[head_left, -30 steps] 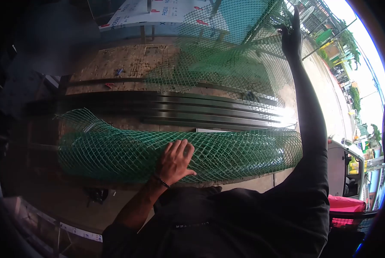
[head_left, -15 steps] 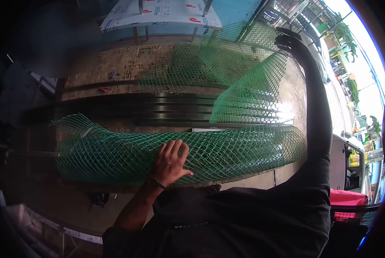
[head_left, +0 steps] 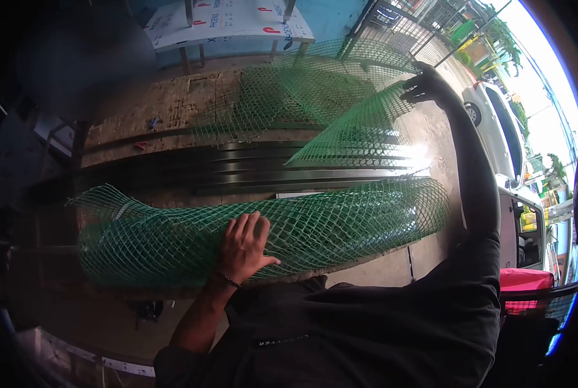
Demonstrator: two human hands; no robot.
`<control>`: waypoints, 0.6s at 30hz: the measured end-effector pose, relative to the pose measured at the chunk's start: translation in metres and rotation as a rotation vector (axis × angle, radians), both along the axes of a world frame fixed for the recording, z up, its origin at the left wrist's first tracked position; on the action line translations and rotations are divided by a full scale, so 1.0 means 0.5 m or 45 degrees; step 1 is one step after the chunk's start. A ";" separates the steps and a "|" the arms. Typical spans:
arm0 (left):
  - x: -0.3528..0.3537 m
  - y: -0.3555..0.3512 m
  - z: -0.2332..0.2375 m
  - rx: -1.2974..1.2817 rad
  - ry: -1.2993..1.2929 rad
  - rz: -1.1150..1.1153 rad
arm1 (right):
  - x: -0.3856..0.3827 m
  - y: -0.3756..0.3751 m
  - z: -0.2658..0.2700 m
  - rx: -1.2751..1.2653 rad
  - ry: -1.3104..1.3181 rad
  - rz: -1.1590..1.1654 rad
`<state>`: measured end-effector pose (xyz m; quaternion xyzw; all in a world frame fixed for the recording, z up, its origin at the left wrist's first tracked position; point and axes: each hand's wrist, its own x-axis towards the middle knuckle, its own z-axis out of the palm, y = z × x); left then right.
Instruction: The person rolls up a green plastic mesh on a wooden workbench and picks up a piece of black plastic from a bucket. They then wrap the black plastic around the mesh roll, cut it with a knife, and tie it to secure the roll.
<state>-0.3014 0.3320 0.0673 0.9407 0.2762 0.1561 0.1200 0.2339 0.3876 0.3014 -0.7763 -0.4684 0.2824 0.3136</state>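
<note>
A thick roll of green plastic mesh (head_left: 340,223) lies lengthwise along the near side of the workbench. My left hand (head_left: 242,246) rests flat on top of the roll, fingers extended and thumb apart. Out to the far right, my right hand (head_left: 423,85) is closed on the edge of a loose green mesh sheet (head_left: 347,132), lifting that end. The sheet slopes down to the left, over the metal bars, with its other part spread on the bench. Shadow obscures some fingers of the right hand.
Long dark metal bars (head_left: 237,166) lie across the wooden workbench (head_left: 166,107). A red tool (head_left: 141,145) and a small blue item (head_left: 154,122) sit on the wood. Behind stands a film-covered metal table (head_left: 231,22). Parked vehicles (head_left: 501,126) are outside at right.
My right hand has come slightly down and inward with the mesh sheet, whose hanging corner has shifted left. My left hand stays on the roll. The whole view has turned a little.
</note>
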 end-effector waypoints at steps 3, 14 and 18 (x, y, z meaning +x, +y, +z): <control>-0.002 -0.001 -0.005 0.010 -0.010 -0.005 | 0.040 0.004 0.043 0.189 0.234 0.172; -0.003 -0.002 -0.002 -0.013 0.030 -0.001 | -0.010 -0.016 0.352 0.169 -0.283 0.365; -0.003 0.000 -0.001 -0.019 0.017 -0.010 | -0.013 -0.010 0.319 0.020 -0.232 0.453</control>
